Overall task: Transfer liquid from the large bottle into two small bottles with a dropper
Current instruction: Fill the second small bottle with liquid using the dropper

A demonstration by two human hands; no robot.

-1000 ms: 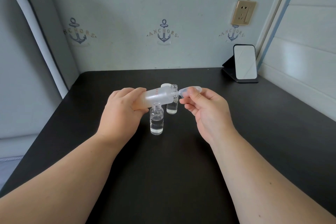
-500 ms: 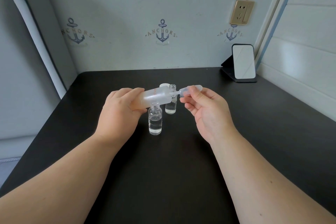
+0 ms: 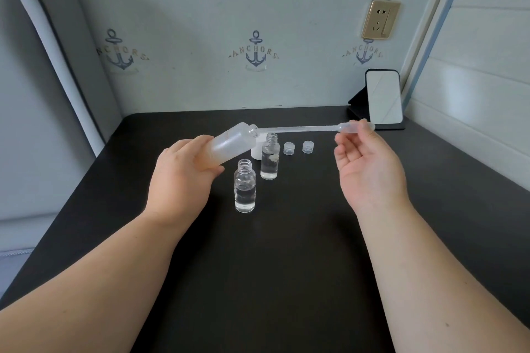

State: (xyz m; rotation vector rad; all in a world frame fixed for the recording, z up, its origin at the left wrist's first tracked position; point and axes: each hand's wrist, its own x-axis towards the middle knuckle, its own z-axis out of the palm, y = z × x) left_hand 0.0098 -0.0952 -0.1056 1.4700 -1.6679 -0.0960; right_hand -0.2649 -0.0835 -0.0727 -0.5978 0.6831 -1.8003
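Left hand gripped tilted large bottle; right hand pinched dropper bulb (tip just at bottle mouth); two small bottles stood uncapped on table, below, one nearer

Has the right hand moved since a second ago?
Yes. The right hand drew the dropper rightward out of the large bottle, toward the mirror.

This looks like a room in a home, not a lab. The black desk stands in a corner against wallpaper printed with blue anchors and the word "ANCHORS". A gold wall socket is above the desk's far right corner, where a small mirror leans on its black stand. White panelling covers the right wall.
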